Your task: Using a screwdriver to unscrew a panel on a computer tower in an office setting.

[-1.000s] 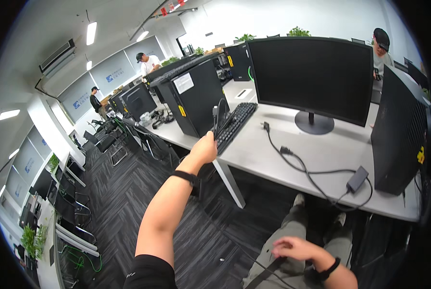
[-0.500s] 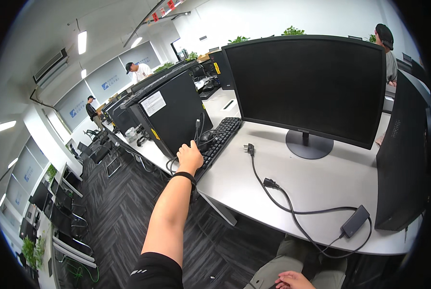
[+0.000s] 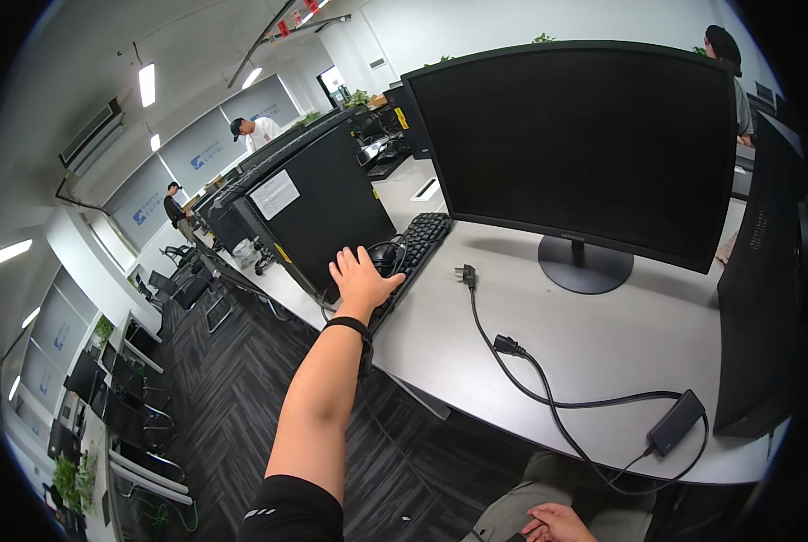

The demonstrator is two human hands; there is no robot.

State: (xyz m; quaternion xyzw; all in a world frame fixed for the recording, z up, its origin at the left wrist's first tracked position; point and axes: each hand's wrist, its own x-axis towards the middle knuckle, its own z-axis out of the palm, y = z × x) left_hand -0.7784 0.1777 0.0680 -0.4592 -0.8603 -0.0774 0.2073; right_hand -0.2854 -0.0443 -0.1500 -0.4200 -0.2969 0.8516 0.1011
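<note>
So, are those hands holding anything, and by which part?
The left hand is spread open near the rounded black mouse, holding nothing visible. Whether the loosely curled right hand holds anything cannot be told.

One desktop monitor (image 3: pixel 575 144) stands on one desk (image 3: pixel 639 348). Left of the monitor are one keyboard (image 3: pixel 429 237), one mouse (image 3: pixel 383 259) and one labelled computer tower (image 3: pixel 323 194); right, one unlabelled tower (image 3: pixel 761 298). In front are one power adapter (image 3: pixel 676 423), one three-pin plug (image 3: pixel 467 276) and one cable connector (image 3: pixel 507 345). Beyond the monitor, three capped people (image 3: pixel 261 134) (image 3: pixel 175 206) (image 3: pixel 743 104): two leftward, one rightward.
</note>
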